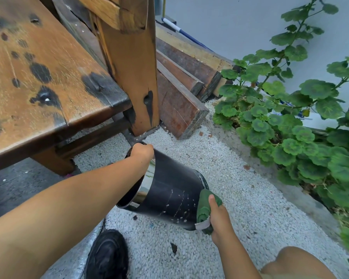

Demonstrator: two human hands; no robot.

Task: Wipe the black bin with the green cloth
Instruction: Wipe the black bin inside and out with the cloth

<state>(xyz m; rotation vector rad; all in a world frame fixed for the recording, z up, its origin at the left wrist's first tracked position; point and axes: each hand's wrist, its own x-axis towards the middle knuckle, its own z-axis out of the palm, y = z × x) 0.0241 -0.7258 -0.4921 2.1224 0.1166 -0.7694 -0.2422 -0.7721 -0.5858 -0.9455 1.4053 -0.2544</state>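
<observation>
The right hand [220, 216] is wrapped around a bunched green cloth [204, 206], thumb laid along the top of the wad and fingers curled beneath, so that the fabric sits between the palm and the wall of the black bin [169, 190]. The cloth presses on the bin's outer side close to its base, beside a patch of pale specks and thin streaks [179, 202], which looks like the dirt this pass is meant to lift. The left hand [141, 152] grips the far edge of the bin's open rim, fingers hooked over it. That grip seems to be what tips the bin on its side, with the mouth raised towards the left and the base low to the right. Held so, the wall turns up to the cloth and the bin has something to brace it against the push. A shiny inner lining shows inside the mouth. The bin's lower edge appears to rest on the white gravel [226, 162]. A black shoe [107, 256] stands near it and a bare knee [298, 262] is at the lower right. Farther out are a stained wooden bench [38, 73], stacked planks [181, 109] against the wall, and a geranium plant [290, 127].
</observation>
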